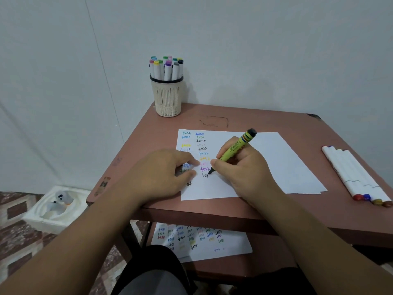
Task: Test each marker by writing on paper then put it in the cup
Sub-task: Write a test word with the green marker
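Note:
My right hand [240, 167] grips a yellow-green marker [236, 149] with a black tip, and the tip touches the white paper [276, 162] beside a black "tes". Two columns of coloured "test" words run down the paper's left side. My left hand [161, 173] rests on the paper's left edge with its fingers curled, holding it down. A beige mesh cup [168, 96] stands at the table's back left corner and holds several white markers with coloured caps. Several more white markers [355, 175] lie side by side at the table's right edge.
The small reddish-brown table [244, 122] stands against a pale wall. A lower shelf holds another sheet [202, 241] covered in "test" words. On the patterned floor to the left sits a white foam tray [57, 207] with a small figure in it.

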Tool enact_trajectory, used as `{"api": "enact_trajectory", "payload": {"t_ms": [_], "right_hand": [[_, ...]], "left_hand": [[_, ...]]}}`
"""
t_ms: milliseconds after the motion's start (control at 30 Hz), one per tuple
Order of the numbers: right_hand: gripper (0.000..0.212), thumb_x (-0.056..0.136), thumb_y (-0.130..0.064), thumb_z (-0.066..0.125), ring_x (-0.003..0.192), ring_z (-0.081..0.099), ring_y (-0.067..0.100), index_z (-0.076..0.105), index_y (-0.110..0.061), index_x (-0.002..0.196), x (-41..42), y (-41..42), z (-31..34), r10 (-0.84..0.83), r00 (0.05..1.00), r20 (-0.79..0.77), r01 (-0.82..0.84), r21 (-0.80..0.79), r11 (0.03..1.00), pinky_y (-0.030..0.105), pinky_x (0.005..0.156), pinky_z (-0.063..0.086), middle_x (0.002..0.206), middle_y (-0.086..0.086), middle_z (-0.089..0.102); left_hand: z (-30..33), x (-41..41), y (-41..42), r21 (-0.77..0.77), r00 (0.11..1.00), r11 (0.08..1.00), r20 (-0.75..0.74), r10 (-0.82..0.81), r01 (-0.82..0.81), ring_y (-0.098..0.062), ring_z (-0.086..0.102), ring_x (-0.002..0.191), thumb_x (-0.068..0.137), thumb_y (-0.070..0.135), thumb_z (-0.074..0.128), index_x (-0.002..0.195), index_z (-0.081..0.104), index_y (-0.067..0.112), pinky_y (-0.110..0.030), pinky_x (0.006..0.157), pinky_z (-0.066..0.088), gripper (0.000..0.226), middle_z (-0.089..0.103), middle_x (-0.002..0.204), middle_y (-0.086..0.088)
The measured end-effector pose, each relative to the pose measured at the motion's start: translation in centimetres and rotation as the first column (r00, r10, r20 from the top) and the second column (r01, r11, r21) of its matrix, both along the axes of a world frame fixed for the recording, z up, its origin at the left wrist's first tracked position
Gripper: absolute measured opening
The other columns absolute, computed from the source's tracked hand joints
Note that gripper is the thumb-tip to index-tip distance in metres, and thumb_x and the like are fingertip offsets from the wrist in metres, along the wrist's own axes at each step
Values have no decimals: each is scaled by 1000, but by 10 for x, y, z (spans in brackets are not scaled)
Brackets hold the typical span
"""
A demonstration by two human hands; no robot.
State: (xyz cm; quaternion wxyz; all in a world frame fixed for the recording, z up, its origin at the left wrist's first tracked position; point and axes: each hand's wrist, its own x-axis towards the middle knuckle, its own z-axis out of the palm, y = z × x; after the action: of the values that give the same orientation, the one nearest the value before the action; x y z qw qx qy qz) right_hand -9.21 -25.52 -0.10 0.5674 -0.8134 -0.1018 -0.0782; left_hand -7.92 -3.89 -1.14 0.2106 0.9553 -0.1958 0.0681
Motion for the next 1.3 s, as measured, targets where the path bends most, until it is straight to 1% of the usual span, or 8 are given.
{"api": "enact_trajectory", "payload": {"t_ms": [133,267,433,533,667,900,1200,1300], "right_hand": [[21,85,-5,76,59,53,2,61,-18,77,0,-2,-1,1,1000,-4,-1,4,1000,14,58,45,61,-14,59],[21,85,-6,76,58,54,2,62,-19,78,1,0,-2,-7,1000,14,7,8,1000,15,59,46,61,-13,60],[17,83,-1,83,71,71,26,72,-14,82,-2,-4,4,53,995,82,-73,268,961,34,66,59,77,12,75],[20,74,-7,87,86,76,33,77,-23,79,-5,-2,8,99,984,148,-139,286,948,30,77,60,88,10,80],[17,68,-17,87,92,77,32,78,-25,80,-5,-1,8,162,977,141,-196,278,940,37,85,62,92,9,81],[18,72,-15,87,92,76,35,79,-27,83,0,-2,5,154,973,173,-195,253,948,42,87,61,91,9,81],[20,72,-16,92,87,77,26,81,-12,89,2,-3,2,202,968,149,-219,107,970,47,82,62,88,5,80],[21,71,-14,93,85,76,19,81,-14,88,3,-3,1,198,967,163,-205,27,978,38,77,61,87,0,80]], "left_hand": [[3,-2,-1,12,1000,1000,-23,-11,11,2,51,83,95,51,56,125,59,47,-28,73,44,31,54,80,23],[6,-8,-1,-18,998,999,-54,-41,40,-6,51,91,100,38,52,142,37,45,-37,85,48,46,54,91,17],[4,-9,-1,-222,982,965,-93,-162,138,-8,55,96,104,14,47,154,12,38,-26,89,46,66,58,102,17],[4,-11,-3,-286,981,946,-73,-181,153,-8,58,94,101,10,55,154,3,40,-16,84,45,80,63,102,17],[3,-12,-1,-317,979,933,-53,-196,170,-8,63,95,98,5,60,150,0,50,-24,89,49,91,66,104,20],[7,-16,-1,-335,977,922,-25,-212,192,-7,64,100,97,5,61,146,4,55,-31,94,50,90,66,109,28],[9,-19,-5,-252,971,940,-10,-240,230,-1,56,98,99,10,61,145,-1,58,-24,90,44,91,60,107,37],[11,-22,-4,-262,963,930,-16,-270,256,-8,60,102,100,8,58,145,-1,60,-30,90,47,90,67,121,22]]}}
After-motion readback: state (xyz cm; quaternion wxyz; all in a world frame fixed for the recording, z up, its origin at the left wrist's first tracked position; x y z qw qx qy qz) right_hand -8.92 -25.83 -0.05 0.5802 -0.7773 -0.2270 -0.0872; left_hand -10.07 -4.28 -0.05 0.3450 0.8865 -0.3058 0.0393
